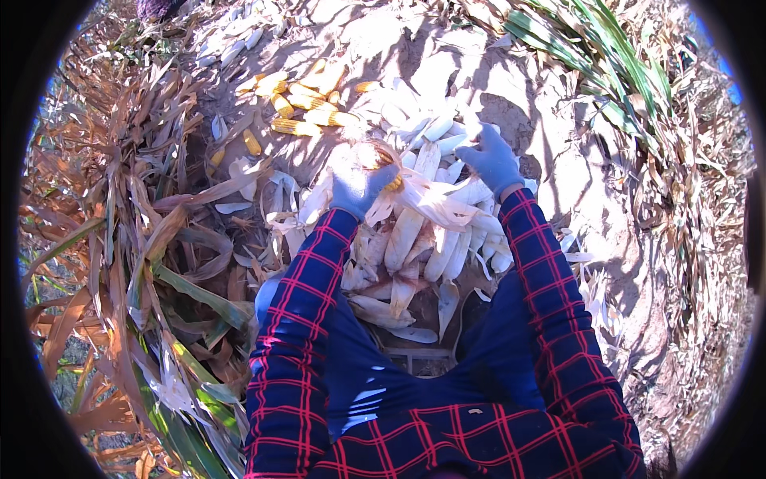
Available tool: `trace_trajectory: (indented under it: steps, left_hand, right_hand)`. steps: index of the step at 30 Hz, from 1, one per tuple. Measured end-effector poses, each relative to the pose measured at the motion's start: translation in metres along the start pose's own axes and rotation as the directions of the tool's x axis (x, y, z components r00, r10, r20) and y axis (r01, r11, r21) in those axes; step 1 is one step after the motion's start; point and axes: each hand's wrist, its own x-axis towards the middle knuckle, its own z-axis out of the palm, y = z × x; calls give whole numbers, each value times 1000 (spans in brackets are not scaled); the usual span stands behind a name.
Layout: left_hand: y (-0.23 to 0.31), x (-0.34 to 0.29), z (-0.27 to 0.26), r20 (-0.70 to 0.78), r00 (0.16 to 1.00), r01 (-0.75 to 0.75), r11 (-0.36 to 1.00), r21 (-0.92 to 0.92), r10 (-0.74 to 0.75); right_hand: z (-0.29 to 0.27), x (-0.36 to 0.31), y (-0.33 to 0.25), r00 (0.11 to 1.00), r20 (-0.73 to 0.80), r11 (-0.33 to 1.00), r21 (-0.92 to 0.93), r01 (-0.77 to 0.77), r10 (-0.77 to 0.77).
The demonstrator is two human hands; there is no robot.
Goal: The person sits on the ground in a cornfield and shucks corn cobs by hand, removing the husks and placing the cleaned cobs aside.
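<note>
My left hand (357, 191), in a grey-blue glove, is closed around a corn cob (392, 182) whose yellow kernels show beside the fingers. Pale peeled-back husk (435, 198) trails from that cob to the right. To the right, my gloved right hand (492, 162) has its thumb and fingers apart, with nothing visible between them. It hovers by the right side of a heap of pale husks (407, 239) spread in front of my knees. Whether it touches the husks I cannot tell.
Several bare yellow cobs (307, 104) lie on the dirt ahead, left of centre. Dry stalks and leaves (144, 176) bank up on the left. Green and dry stalks (614, 72) line the right side. Under me is part of a low seat frame (415, 355).
</note>
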Motion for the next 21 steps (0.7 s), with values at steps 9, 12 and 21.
trace_trajectory:
  steps: [9,12,21]
  left_hand:
    - [51,-6,33,279,959,-81,988,132,42]
    - [25,-8,31,301,947,154,980,-125,-110]
    - [23,1,23,357,841,439,899,-10,-407]
  right_hand:
    - [20,-22,-75,850,363,831,537,145,-382]
    - [18,-24,-82,890,450,813,543,-210,-70]
    - [27,-17,-39,971,220,458,857,-237,91]
